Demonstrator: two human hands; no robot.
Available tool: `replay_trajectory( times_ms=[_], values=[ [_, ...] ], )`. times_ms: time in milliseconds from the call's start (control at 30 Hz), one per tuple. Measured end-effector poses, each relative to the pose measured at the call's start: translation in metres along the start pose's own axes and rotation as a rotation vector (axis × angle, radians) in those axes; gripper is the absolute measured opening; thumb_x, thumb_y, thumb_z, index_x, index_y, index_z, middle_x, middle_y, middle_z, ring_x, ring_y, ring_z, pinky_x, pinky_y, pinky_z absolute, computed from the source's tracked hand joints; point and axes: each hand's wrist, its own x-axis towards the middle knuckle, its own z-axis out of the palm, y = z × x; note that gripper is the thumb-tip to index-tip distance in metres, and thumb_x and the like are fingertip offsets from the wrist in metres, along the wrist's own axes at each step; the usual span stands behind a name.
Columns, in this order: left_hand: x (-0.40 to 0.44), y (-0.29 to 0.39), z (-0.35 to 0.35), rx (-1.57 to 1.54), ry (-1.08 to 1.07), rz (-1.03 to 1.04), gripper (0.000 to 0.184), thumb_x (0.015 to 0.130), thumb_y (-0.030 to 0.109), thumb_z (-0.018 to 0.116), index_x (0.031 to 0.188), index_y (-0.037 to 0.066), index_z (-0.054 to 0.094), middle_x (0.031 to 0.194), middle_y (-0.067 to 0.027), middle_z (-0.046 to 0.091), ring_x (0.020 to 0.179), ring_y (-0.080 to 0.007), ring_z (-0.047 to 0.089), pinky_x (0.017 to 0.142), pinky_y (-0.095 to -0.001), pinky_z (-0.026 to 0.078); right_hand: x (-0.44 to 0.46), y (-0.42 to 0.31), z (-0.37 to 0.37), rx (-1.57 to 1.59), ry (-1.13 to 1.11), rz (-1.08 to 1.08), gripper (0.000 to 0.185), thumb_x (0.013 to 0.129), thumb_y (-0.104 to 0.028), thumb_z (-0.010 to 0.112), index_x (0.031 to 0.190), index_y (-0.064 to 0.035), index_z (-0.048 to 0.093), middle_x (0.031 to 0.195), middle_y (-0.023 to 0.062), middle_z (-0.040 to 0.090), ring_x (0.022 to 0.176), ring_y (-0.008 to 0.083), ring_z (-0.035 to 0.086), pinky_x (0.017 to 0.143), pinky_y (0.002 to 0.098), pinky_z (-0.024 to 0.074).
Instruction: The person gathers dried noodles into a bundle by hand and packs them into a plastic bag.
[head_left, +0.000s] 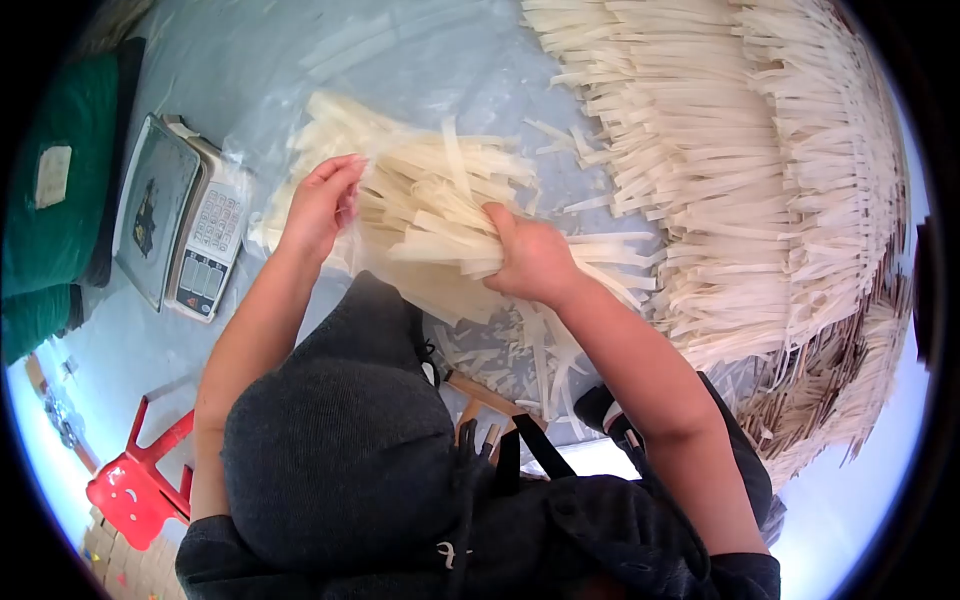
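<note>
My right hand [532,258] is closed around a bundle of flat dried noodles [450,215], pale cream and ribbon-like, with the thumb on top. Its far end points left, toward my left hand [325,205]. That hand pinches the edge of a clear plastic bag [350,225], fingers pressed together. How far the bundle sits inside the bag is hard to make out through the film. Behind and below both hands lies a loose pile of the same noodles [345,120] on the grey surface.
A large stack of hanging-length noodles [720,180] fills the right side. On the left sit a digital scale [205,235] and green sacks [70,180]. A red plastic stool [140,490] stands at lower left. Broken noodle pieces [490,350] litter the area near my legs.
</note>
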Motion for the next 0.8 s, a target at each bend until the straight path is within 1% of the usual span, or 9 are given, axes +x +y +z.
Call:
replay_trajectory(
  times_ms=[33,100,233,300,433,600,700,767,800],
  values=[
    [-0.010,0.007,0.007,-0.004,0.005,-0.001,0.018,0.088,0.017,0.067,0.103,0.007,0.066,0.075,0.0034,0.057,0.062,-0.0057,0.053,0.059,-0.0229,0.047,0.001,-0.001,0.001,-0.004,-0.015,0.023,0.081,0.063,-0.027,0.078,0.131,-0.0089,0.040,0.093,0.0187,0.065,0.089,0.0362,0.064,0.079,0.0432,0.0512],
    [-0.027,0.016,0.020,0.323,0.031,0.215,0.020,0.089,0.018,0.068,0.106,0.007,0.067,0.076,0.0056,0.057,0.063,-0.0029,0.052,0.057,-0.0184,0.044,0.003,0.000,0.006,-0.008,-0.032,0.046,0.078,0.063,-0.028,0.078,0.129,-0.0085,0.041,0.093,0.0180,0.065,0.089,0.0354,0.065,0.079,0.0432,0.0507],
    [-0.023,0.010,0.019,0.380,0.068,0.354,0.016,0.090,0.018,0.066,0.098,0.005,0.067,0.072,0.0048,0.054,0.060,-0.0024,0.049,0.056,-0.0205,0.044,0.004,-0.003,0.008,-0.088,-0.034,0.022,0.073,0.064,-0.027,0.078,0.126,-0.0078,0.043,0.092,0.0167,0.066,0.088,0.0355,0.065,0.080,0.0437,0.0507],
    [-0.024,0.001,0.019,0.582,0.010,0.534,0.014,0.090,0.017,0.065,0.097,0.004,0.067,0.071,0.0048,0.053,0.059,-0.0021,0.047,0.052,-0.0209,0.044,0.006,-0.007,0.003,-0.126,-0.052,0.044,0.071,0.065,-0.026,0.077,0.125,-0.0077,0.043,0.092,0.0166,0.066,0.088,0.0355,0.065,0.079,0.0439,0.0510],
    [-0.064,0.027,0.049,0.584,-0.099,0.383,0.013,0.090,0.015,0.063,0.097,0.003,0.064,0.071,0.0039,0.052,0.058,-0.0030,0.047,0.051,-0.0219,0.045,0.009,-0.022,-0.016,-0.050,-0.065,0.106,0.068,0.066,-0.024,0.075,0.124,-0.0075,0.043,0.091,0.0175,0.067,0.089,0.0351,0.065,0.076,0.0440,0.0514],
    [-0.075,0.031,0.068,0.325,-0.197,0.199,0.013,0.094,0.016,0.060,0.097,0.003,0.059,0.073,0.0011,0.053,0.059,-0.0050,0.051,0.054,-0.0234,0.047,0.020,-0.051,-0.035,-0.144,-0.059,0.058,0.067,0.066,-0.024,0.076,0.123,-0.0063,0.044,0.092,0.0170,0.067,0.090,0.0342,0.065,0.077,0.0435,0.0513],
    [-0.070,0.037,0.070,0.243,-0.145,0.166,0.014,0.096,0.017,0.057,0.099,0.003,0.059,0.073,0.0007,0.054,0.059,-0.0063,0.053,0.054,-0.0235,0.047,0.036,-0.054,-0.028,-0.163,-0.046,0.006,0.065,0.067,-0.023,0.075,0.121,-0.0057,0.044,0.092,0.0164,0.067,0.090,0.0339,0.066,0.076,0.0433,0.0512],
    [-0.067,0.036,0.070,0.309,-0.147,0.185,0.014,0.095,0.016,0.058,0.103,0.004,0.059,0.075,0.0012,0.055,0.060,-0.0057,0.053,0.055,-0.0226,0.048,0.043,-0.058,-0.022,-0.187,-0.001,-0.007,0.047,0.071,-0.014,0.069,0.112,-0.0052,0.049,0.086,0.0165,0.068,0.086,0.0334,0.067,0.076,0.0420,0.0513],
    [-0.066,0.036,0.070,0.374,-0.150,0.210,0.015,0.095,0.015,0.059,0.107,0.006,0.059,0.078,0.0017,0.056,0.062,-0.0051,0.053,0.056,-0.0217,0.048,0.045,-0.059,-0.021,-0.187,-0.001,-0.007,0.047,0.071,-0.014,0.069,0.112,-0.0052,0.049,0.086,0.0165,0.068,0.086,0.0334,0.067,0.076,0.0420,0.0513]
  ],
)
